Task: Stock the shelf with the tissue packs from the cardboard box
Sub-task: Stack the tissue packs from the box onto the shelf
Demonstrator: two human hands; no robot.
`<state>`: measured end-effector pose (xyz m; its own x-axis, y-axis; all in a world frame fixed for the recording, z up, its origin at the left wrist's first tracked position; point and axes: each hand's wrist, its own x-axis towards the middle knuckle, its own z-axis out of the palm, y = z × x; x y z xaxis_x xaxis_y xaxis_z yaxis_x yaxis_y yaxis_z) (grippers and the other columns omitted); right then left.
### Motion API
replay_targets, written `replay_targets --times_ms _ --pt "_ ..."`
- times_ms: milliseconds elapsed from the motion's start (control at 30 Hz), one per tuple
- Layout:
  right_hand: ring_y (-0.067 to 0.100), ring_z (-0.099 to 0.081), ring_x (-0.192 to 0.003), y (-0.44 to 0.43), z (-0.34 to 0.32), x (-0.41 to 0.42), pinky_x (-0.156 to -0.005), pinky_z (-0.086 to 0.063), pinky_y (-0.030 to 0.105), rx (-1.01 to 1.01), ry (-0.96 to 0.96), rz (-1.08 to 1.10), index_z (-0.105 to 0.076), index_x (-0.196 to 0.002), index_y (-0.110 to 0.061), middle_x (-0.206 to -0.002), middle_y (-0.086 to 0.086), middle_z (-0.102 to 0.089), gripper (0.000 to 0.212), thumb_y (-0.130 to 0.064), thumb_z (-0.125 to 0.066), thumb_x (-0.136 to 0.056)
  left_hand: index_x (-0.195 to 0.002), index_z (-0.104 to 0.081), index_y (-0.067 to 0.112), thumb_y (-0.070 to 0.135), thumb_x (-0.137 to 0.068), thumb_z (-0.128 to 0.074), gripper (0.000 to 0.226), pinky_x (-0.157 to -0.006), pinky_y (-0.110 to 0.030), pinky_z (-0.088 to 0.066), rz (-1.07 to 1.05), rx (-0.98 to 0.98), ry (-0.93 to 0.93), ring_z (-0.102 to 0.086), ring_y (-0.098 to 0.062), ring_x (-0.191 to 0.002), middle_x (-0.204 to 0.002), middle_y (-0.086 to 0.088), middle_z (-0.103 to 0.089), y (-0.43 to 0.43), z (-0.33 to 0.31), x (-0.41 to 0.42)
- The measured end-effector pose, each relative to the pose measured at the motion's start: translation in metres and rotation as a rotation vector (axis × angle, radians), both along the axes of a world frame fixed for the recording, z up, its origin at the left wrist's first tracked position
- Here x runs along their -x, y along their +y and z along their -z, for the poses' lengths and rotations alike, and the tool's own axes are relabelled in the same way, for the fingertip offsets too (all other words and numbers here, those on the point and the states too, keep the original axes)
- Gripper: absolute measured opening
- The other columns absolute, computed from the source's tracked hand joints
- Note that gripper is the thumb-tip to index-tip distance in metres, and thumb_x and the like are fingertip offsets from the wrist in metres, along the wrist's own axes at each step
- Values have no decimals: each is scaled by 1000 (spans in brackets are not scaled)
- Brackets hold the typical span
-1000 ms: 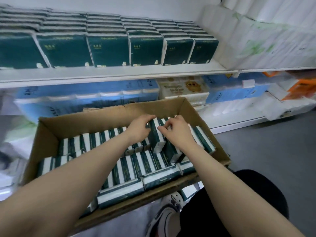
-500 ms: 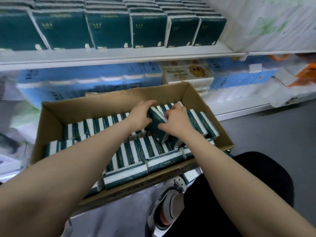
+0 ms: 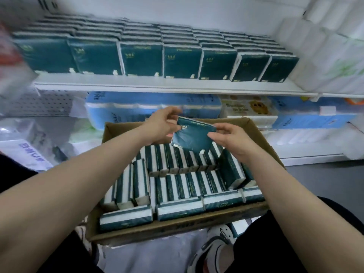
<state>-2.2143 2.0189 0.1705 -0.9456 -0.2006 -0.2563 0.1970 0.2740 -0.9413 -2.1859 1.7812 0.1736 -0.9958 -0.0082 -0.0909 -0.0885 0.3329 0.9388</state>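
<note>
**Pick done, carry to shelf starting – 1 pack in both hands**

Step in hand, my read: transfer phase, pack is sitting clear of the box and not yet placed.

- L hand [image 3: 161, 125] is pinching the held tissue pack [image 3: 192, 137] at its upper-left corner, thumb + fingers curled on it.
- R hand [image 3: 230, 138] is gripping the same pack's right edge, fingers wrapping round it. Neither hand is free.
- Pack is hanging in the air over the far-right part of the cardboard box [image 3: 177, 230], tilted, dark green face toward cam, touching none of the packs below.
- Box is holding lots more boxed packs [image 3: 187, 186], standing on edge in rows; one leaning pack [image 3: 232, 170] is tipping over by the right wall.
- Upper shelf [image 3: 157, 85] is carrying a shelf row [image 3: 141, 58] of matching green packs, running nearly edge to edge along the front, more rows behind.

Next move, as I'm judging it: raising the pack up and fwd to the upper shelf, turning it upright w/ face out to match the row, then sliding it in. Can't tell where a gap is; left end is blurred, so the slot needs finding first. Prob stacking on top or behind the front row.
</note>
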Motion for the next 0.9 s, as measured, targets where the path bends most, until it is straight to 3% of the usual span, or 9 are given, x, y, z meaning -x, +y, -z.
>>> replay_targets --times_ms 67,133,267,333,433,567,733,900 --pt "18 -67 -96 -17 -11 -1 -79 -58 22 34 23 -26 -61 -123 -2 -112 13 -67 41 -2 -74 -84 -134 -51 18 4 -89 -66 50 -85 -24 -53 -33 49 71 -58 -18 -104 -119 -3 -53 -18 -12 -4" --pt "20 -67 -103 -37 -21 0 -89 -56 29 13 64 -26 -64 -116 -9 -113 10 -69 37 -7 -78 -82 -135 -51 19 6 -90 -65 50 -75 -19 -52 -53 92 119 -58 -16 -98 -120 -4 -53 -38 -24 -8" --pt "20 -68 -105 -81 -47 7 -94 -56 37 -1 172 -63 -63 -124 -11 -113 6 -69 47 -19 -82 -81 -137 -48 18 3 -90 -64 52 -86 -33 -57 -108 75 192 -65 -20 -100 -126 -12 -53 -76 -47 -20" --pt "19 -68 -100 -104 -60 10 -92 -57 35 1 230 -87 -62 -122 -13 -109 3 -68 42 -20 -79 -84 -136 -48 15 0 -90 -63 51 -85 -26 -57 -156 16 214 -65 -19 -97 -122 -13 -55 -92 -59 -26" --pt "17 -67 -94 -142 -77 12 -86 -55 27 20 292 -139 -57 -126 -20 -102 0 -65 41 -19 -74 -89 -134 -50 15 4 -90 -65 47 -88 -29 -55 -260 -6 262 -62 -20 -100 -114 -9 -58 -119 -73 -33" --pt "19 -65 -86 -197 -91 14 -84 -57 30 45 365 -190 -56 -133 -19 -103 6 -63 46 -19 -73 -90 -134 -50 11 12 -92 -64 44 -72 -7 -46 -405 34 312 -56 -12 -99 -112 -2 -54 -164 -87 -42" --pt "17 -64 -78 -264 -101 8 -67 -55 14 92 353 -216 -54 -135 -25 -95 2 -58 46 -19 -70 -92 -116 -62 13 11 -91 -64 25 -97 -30 -49 -565 17 371 -63 -18 -102 -110 -6 -66 -213 -84 -53" --pt "12 -65 -74 -321 -94 4 -79 -59 27 112 368 -220 -51 -138 -22 -86 -3 -57 48 -16 -68 -93 -117 -60 8 12 -90 -63 27 -95 -36 -51 -730 33 391 -62 -21 -102 -111 -8 -66 -243 -77 -62"
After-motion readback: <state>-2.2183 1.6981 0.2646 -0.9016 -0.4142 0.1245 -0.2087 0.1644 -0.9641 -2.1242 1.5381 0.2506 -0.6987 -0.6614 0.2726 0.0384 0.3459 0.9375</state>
